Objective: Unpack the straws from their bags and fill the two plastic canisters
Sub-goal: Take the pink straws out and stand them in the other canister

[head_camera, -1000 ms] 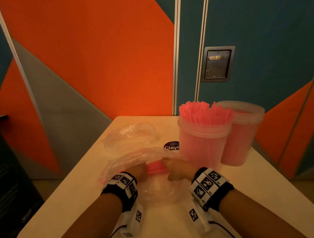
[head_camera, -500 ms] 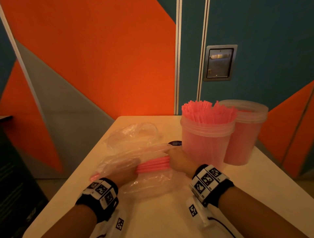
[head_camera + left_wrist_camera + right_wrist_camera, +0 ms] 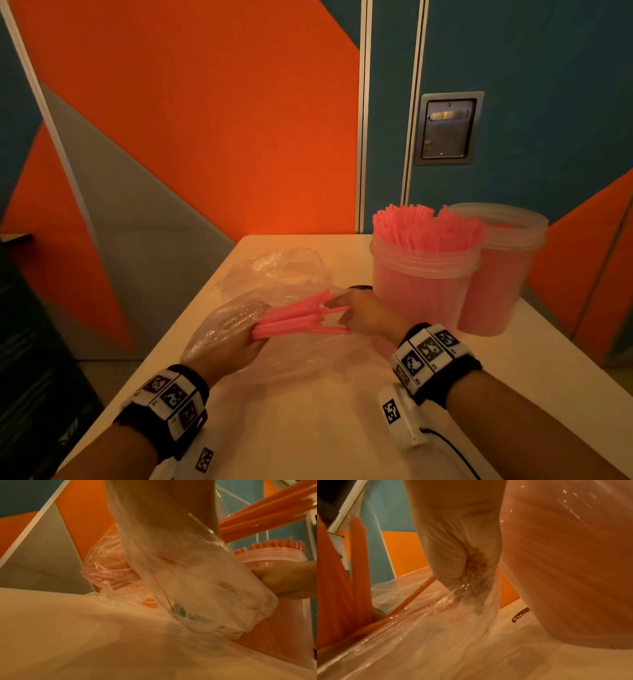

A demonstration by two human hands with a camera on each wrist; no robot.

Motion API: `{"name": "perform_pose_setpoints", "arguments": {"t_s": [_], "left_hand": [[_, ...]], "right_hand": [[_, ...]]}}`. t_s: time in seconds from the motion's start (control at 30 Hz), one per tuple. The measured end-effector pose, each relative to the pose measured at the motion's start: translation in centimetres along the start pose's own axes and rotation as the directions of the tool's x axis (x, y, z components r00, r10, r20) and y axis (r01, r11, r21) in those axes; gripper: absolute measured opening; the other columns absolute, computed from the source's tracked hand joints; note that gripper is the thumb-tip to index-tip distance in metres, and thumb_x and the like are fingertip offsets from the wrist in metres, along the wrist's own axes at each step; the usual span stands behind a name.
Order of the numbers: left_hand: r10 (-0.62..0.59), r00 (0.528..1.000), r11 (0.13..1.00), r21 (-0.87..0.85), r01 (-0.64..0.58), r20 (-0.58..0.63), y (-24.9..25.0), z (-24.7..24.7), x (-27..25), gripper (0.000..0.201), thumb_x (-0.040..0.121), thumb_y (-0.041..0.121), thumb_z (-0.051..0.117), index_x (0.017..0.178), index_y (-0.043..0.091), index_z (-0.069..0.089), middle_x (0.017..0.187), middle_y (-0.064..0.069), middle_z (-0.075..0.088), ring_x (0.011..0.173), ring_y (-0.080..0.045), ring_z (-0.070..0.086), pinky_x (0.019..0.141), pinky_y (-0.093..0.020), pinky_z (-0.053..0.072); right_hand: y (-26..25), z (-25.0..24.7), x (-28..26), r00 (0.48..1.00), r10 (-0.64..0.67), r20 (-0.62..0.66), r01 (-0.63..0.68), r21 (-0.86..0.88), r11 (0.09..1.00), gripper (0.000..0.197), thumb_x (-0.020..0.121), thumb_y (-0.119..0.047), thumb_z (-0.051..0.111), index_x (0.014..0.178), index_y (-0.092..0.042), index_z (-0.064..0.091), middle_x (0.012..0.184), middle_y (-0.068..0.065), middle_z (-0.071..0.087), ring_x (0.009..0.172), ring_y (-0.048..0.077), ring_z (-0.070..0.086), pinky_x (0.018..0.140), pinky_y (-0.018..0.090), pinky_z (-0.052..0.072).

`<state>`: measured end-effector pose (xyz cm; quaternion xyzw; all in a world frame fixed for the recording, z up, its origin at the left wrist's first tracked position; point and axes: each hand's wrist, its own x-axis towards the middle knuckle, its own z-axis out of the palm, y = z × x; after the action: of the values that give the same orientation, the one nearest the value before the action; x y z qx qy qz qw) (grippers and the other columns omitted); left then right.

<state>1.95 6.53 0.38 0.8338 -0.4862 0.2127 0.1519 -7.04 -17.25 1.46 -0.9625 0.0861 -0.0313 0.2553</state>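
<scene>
A small bundle of pink straws [image 3: 298, 318] lies slanted over a clear plastic bag [image 3: 308, 356] on the table. My left hand [image 3: 255, 334] grips the bundle's near ends, with bag film draped over its fingers. My right hand [image 3: 337, 310] pinches the bag's film in a fist [image 3: 467, 566] just right of the straws' far ends. In the left wrist view the straws [image 3: 265, 511] cross the upper right. Two clear canisters stand right of the hands: the near canister [image 3: 421, 291] is packed with upright straws, and the far canister [image 3: 500, 274] looks pink inside and carries a lid.
A second crumpled clear bag [image 3: 274, 270] lies behind the hands toward the table's far left. A dark round sticker [image 3: 359, 288] sits by the near canister's base. The pale table [image 3: 342, 428] has its left edge close to my left wrist. An orange, grey and blue wall stands behind it.
My left hand drew back to the left with the straws, so more of the bundle is out of the bag and fans upward. The right hand stayed by the near canister, holding the bag.
</scene>
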Motion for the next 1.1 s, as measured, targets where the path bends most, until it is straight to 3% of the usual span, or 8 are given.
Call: {"name": "perform_pose_setpoints", "arguments": {"t_s": [0.1, 0.27, 0.37, 0.53, 0.63, 0.83, 0.97, 1.1], "left_hand": [[0.005, 1.000, 0.999, -0.035, -0.005, -0.020, 0.0, -0.2, -0.1, 0.017, 0.088, 0.039, 0.045, 0.091, 0.031, 0.060, 0.085, 0.019, 0.056, 0.075, -0.005, 0.052, 0.066, -0.019, 0.043], [-0.150, 0.984, 0.968, -0.218, 0.126, -0.099, 0.5, -0.3, -0.3, 0.022, 0.091, 0.038, 0.047, 0.094, 0.024, 0.063, 0.091, 0.014, 0.063, 0.081, -0.006, 0.053, 0.070, -0.020, 0.044], [-0.503, 0.864, 0.662, -0.629, 0.408, 0.032, 1.8, -0.4, 0.0, 0.018, 0.094, 0.036, 0.050, 0.083, 0.023, 0.056, 0.069, 0.001, 0.056, 0.063, -0.017, 0.052, 0.055, -0.018, 0.044], [-0.686, 0.726, 0.321, -0.913, 0.250, -0.042, 0.7, 0.4, 1.2, 0.016, 0.083, 0.009, 0.067, 0.077, 0.023, 0.063, 0.072, -0.003, 0.059, 0.067, -0.019, 0.055, 0.063, -0.033, 0.046], [-0.673, 0.739, 0.145, -0.978, 0.152, 0.015, 0.6, 0.0, 1.9, 0.015, 0.077, 0.001, 0.067, 0.081, 0.016, 0.065, 0.082, -0.004, 0.064, 0.077, -0.018, 0.059, 0.076, -0.038, 0.047], [-0.546, 0.836, 0.001, -0.998, 0.060, 0.050, 1.1, -1.1, 2.7, 0.013, 0.079, 0.020, 0.067, 0.089, 0.014, 0.063, 0.066, 0.000, 0.063, 0.070, -0.018, 0.061, 0.077, -0.034, 0.050], [-0.374, 0.924, -0.315, -0.948, -0.044, 0.081, 1.6, -2.7, 3.0, 0.018, 0.082, 0.031, 0.061, 0.084, 0.015, 0.066, 0.065, 0.002, 0.054, 0.062, -0.014, 0.056, 0.077, -0.029, 0.056], [-0.311, 0.951, -0.337, -0.934, -0.121, -0.011, 1.2, -5.3, 3.0, 0.033, 0.061, 0.043, 0.083, 0.079, 0.021, 0.067, 0.063, 0.006, 0.053, 0.061, -0.010, 0.056, 0.082, -0.028, 0.055]], "right_hand": [[0.0, 0.2, 0.0, 0.999, 0.009, -0.040, -0.008, 0.023, 1.000, 0.050, 0.086, 0.006, 0.047, 0.131, -0.015, 0.053, 0.142, 0.001, 0.046, 0.124, 0.020, 0.048, 0.089, 0.015, 0.038], [-0.1, -0.1, -0.1, 0.991, -0.017, -0.131, 0.039, 0.169, 0.985, 0.043, 0.079, 0.005, 0.057, 0.119, -0.009, 0.063, 0.123, 0.006, 0.063, 0.108, 0.014, 0.059, 0.074, 0.007, 0.042], [-0.3, -0.2, -0.3, 0.992, -0.019, -0.125, 0.056, 0.299, 0.953, 0.039, 0.077, 0.007, 0.062, 0.115, -0.005, 0.064, 0.115, 0.011, 0.066, 0.093, 0.007, 0.057, 0.067, 0.005, 0.045], [-1.0, 0.2, -0.1, 0.995, -0.030, -0.100, 0.048, 0.183, 0.982, 0.044, 0.080, -0.022, 0.071, 0.121, -0.010, 0.060, 0.121, 0.006, 0.063, 0.092, 0.007, 0.056, 0.080, 0.015, 0.043], [-0.7, 0.9, 0.0, 0.996, -0.001, -0.091, 0.011, 0.113, 0.994, 0.066, 0.078, -0.044, 0.069, 0.132, -0.012, 0.048, 0.130, 0.004, 0.055, 0.110, 0.015, 0.055, 0.092, 0.024, 0.043], [0.1, 1.9, 1.0, 0.995, 0.064, 0.078, -0.056, -0.101, 0.993, 0.086, 0.081, -0.035, 0.068, 0.147, -0.012, 0.018, 0.150, 0.007, 0.030, 0.136, 0.022, 0.033, 0.111, 0.035, 0.032], [-0.3, 2.3, 1.4, 0.989, 0.074, 0.131, -0.049, -0.179, 0.983, 0.094, 0.082, -0.036, 0.066, 0.149, -0.015, 0.003, 0.145, 0.011, 0.041, 0.129, 0.025, 0.043, 0.108, 0.037, 0.036], [0.1, 2.4, 1.6, 0.964, 0.170, 0.206, -0.132, -0.190, 0.973, 0.102, 0.081, -0.029, 0.068, 0.148, -0.013, -0.007, 0.146, 0.015, 0.037, 0.127, 0.029, 0.045, 0.102, 0.035, 0.041]]}}
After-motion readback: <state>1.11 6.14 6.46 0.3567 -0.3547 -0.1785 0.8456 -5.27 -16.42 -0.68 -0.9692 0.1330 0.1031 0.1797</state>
